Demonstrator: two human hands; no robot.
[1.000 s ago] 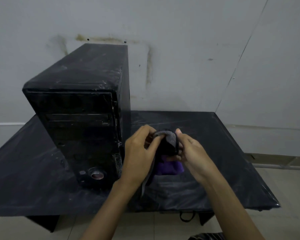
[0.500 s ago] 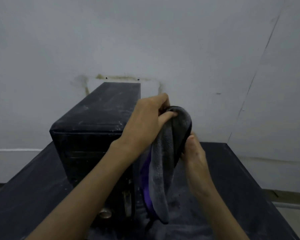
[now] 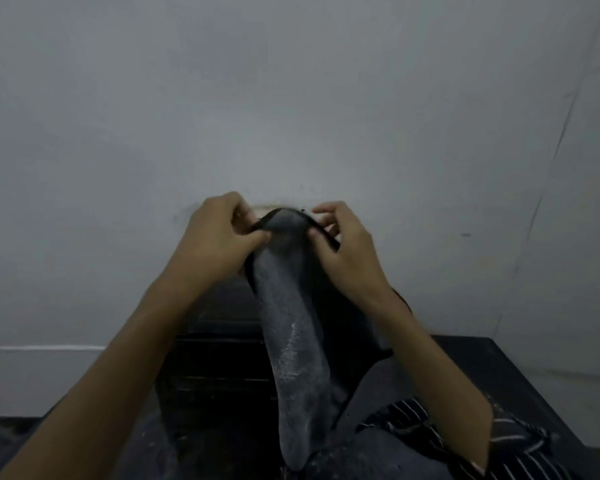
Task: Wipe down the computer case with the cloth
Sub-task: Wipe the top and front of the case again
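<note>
Both hands have risen since half a second ago: the left hand [image 3: 219,233] and right hand [image 3: 343,244] each pinch the cloth's [image 3: 298,341] top edge, which hangs in front of the computer case [image 3: 219,358]. Being pinched only at its rim (a light hold, seemingly), it could slip and drop before the case, which looks unwiped.

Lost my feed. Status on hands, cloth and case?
Both hands, left and right, pinch cloth at top edge, held up. Cloth off the computer case. Nothing between them.
</note>
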